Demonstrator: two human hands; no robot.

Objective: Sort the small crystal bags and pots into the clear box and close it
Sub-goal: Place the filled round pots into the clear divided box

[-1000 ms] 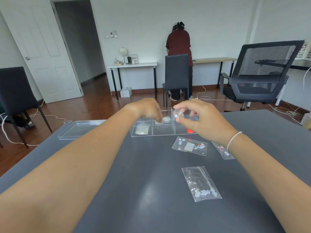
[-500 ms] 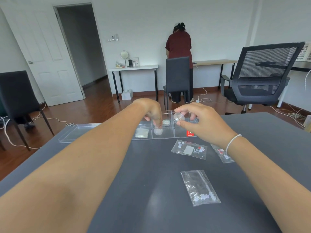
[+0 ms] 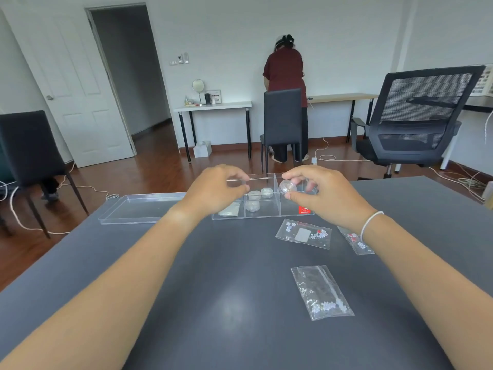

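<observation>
Your right hand (image 3: 325, 193) sits just right of the middle of the frame, above the right part of the clear box (image 3: 262, 213). Its grip is closed on a small round pot (image 3: 287, 186), pinched between thumb and fingertips and tilted on its side. Your left hand (image 3: 217, 192) hovers over the left part of the box with fingers curled; it looks empty, but you cannot tell for sure. Three pots (image 3: 253, 206) lie in the middle compartment. The box lid (image 3: 138, 209) lies on the gray tabletop (image 3: 213, 289) to the left. Three crystal bags (image 3: 321, 292) lie on the tabletop, lower right of the box.
</observation>
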